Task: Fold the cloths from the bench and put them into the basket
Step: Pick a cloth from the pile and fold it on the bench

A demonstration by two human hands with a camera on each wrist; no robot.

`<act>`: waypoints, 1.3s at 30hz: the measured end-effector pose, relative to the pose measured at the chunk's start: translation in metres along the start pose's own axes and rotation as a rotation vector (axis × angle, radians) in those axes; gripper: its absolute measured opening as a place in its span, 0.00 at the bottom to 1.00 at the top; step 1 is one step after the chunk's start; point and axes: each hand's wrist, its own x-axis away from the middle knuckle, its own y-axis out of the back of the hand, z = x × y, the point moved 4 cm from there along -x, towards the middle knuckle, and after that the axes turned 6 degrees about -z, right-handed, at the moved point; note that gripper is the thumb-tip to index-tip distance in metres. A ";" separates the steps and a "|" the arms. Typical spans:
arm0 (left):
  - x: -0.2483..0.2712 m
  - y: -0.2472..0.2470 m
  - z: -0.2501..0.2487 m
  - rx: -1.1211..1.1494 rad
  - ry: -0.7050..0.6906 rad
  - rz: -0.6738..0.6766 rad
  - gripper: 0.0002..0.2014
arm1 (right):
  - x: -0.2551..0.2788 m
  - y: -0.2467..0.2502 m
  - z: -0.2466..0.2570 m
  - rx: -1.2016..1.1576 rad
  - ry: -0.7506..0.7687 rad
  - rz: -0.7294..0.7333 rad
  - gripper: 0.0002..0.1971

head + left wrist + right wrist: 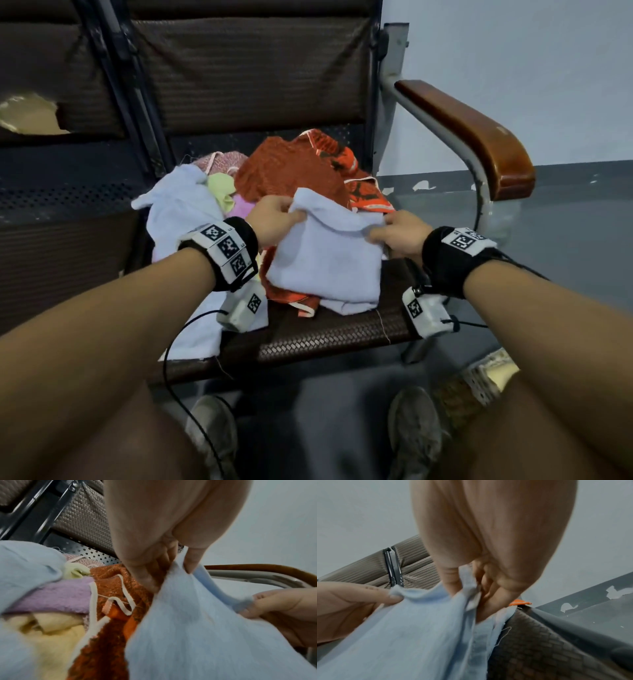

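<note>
A pale blue cloth (325, 253) hangs over the bench seat (329, 332), held up by its top edge. My left hand (277, 216) pinches the cloth's upper left corner (178, 568) between thumb and fingers. My right hand (394, 233) pinches the upper right corner (469, 588). Behind lies a pile: an orange-red knitted cloth (291, 168), a second pale blue cloth (181, 209), a lilac cloth (56, 596), a yellow cloth (44, 632) and a pink knitted one (222, 161). The basket (479, 380) shows partly on the floor at the lower right.
The bench has a dark woven backrest (253, 68) and a brown wooden armrest (469, 137) on the right. A grey wall and floor lie beyond it. My shoes (418, 431) and knees are below the seat's front edge. A cable (171, 370) trails from my left wrist.
</note>
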 end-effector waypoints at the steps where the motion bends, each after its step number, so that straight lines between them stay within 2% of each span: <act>1: -0.007 -0.001 0.001 -0.020 -0.031 -0.073 0.09 | -0.009 0.001 0.001 -0.005 0.038 -0.068 0.04; 4: -0.027 -0.002 0.000 -0.055 -0.062 -0.213 0.08 | -0.030 0.002 0.006 -0.006 0.117 -0.216 0.11; 7: -0.042 -0.003 0.002 -0.067 -0.054 -0.317 0.09 | -0.044 -0.002 0.012 0.021 0.138 -0.313 0.13; 11: -0.052 -0.004 0.011 -0.120 -0.006 -0.391 0.05 | -0.054 -0.014 0.010 0.115 0.137 -0.313 0.13; 12: -0.052 -0.003 0.013 -0.104 0.011 -0.402 0.07 | -0.053 -0.014 0.009 0.146 0.133 -0.305 0.16; 14: -0.050 0.003 0.014 -0.037 0.029 -0.448 0.12 | -0.043 -0.013 0.012 0.264 0.217 -0.335 0.20; 15: -0.047 0.006 0.012 0.007 0.008 -0.442 0.12 | -0.036 -0.012 0.016 0.315 0.301 -0.355 0.17; 16: -0.043 0.007 0.010 0.055 -0.027 -0.384 0.11 | -0.028 -0.013 0.021 0.331 0.382 -0.340 0.11; 17: -0.036 0.006 0.008 0.101 -0.062 -0.281 0.10 | -0.019 -0.017 0.024 0.323 0.449 -0.263 0.05; 18: -0.027 0.004 0.007 0.131 -0.092 -0.153 0.08 | -0.010 -0.024 0.025 0.326 0.491 -0.150 0.04; 20: -0.006 -0.001 0.009 0.034 -0.172 0.057 0.08 | 0.007 -0.040 0.019 0.412 0.543 0.054 0.10; 21: 0.002 -0.003 0.013 -0.093 -0.225 0.129 0.12 | 0.013 -0.047 0.014 0.488 0.574 0.111 0.17; 23: 0.015 -0.005 0.020 -0.380 -0.333 0.205 0.26 | 0.018 -0.051 0.004 0.628 0.587 0.164 0.33; 24: 0.019 -0.005 0.022 -0.468 -0.364 0.218 0.33 | 0.019 -0.049 0.000 0.664 0.567 0.171 0.36; 25: 0.021 -0.005 0.023 -0.510 -0.377 0.223 0.39 | 0.019 -0.046 -0.003 0.679 0.559 0.168 0.35; 27: 0.024 -0.007 0.026 -0.551 -0.392 0.224 0.45 | 0.017 -0.038 -0.004 0.706 0.573 0.144 0.22; 29: 0.026 -0.011 0.026 -0.579 -0.409 0.196 0.42 | 0.017 -0.030 -0.003 0.724 0.556 0.090 0.11; 31: 0.027 -0.009 0.023 -0.561 -0.423 0.128 0.33 | 0.016 -0.021 -0.001 0.661 0.538 0.062 0.09; 34: 0.027 0.003 0.013 -0.438 -0.397 0.012 0.14 | 0.016 -0.006 0.001 0.474 0.482 0.056 0.11; 37: 0.025 0.012 0.009 -0.213 -0.302 -0.004 0.04 | 0.018 0.007 0.000 0.246 0.386 0.037 0.10; 38: 0.024 0.012 0.008 -0.124 -0.278 0.004 0.06 | 0.020 0.010 -0.001 0.171 0.347 0.041 0.13; 39: 0.023 0.011 0.008 -0.056 -0.252 0.003 0.12 | 0.021 0.011 -0.002 0.102 0.304 0.054 0.18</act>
